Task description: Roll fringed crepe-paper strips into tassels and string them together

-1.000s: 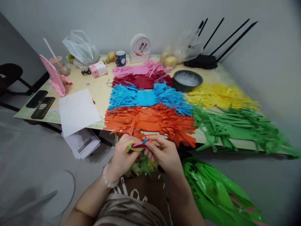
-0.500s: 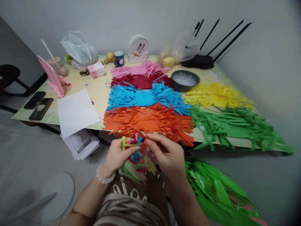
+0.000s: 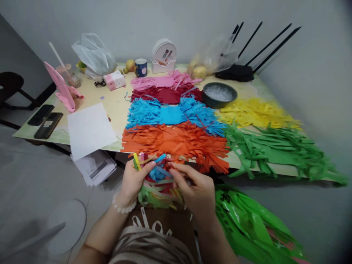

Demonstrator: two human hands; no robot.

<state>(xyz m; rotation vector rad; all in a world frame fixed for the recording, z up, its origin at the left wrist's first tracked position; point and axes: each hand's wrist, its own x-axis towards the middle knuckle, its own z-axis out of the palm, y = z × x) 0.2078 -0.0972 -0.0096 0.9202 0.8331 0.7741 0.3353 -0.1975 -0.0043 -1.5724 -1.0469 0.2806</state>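
Where the hands meet: mixed strips (image 3: 159, 185) — blue, red, green, yellow — bunch between both hands, below the table's (image 3: 121, 137) near edge; clock read from here, 12 straight ahead.
Left hand (image 3: 134, 179), 9 o'clock: thumb and fingers gripping strips, yellow and blue ends poking out above.
Right hand (image 3: 194, 183), 3 o'clock: fingers curled, thumb and forefinger drawn together beside red strips; whether one is caught, I cannot tell.
Rows, 12 o'clock: orange fringe (image 3: 176, 141) nearest, then blue fringe (image 3: 170, 114), red fringe (image 3: 168, 95), pink fringe (image 3: 163, 81).
Between 2 and 3: green fringe (image 3: 283, 148), ends drooping over the edge; yellow fringe (image 3: 255, 113) behind it.
1 o'clock: bowl (image 3: 207, 99), touching or nearly touching the red fringe.
10 o'clock: paper (image 3: 90, 130), overhanging the edge — phones (image 3: 48, 125) farther out.
4 o'clock: green bag (image 3: 247, 216), below the table.
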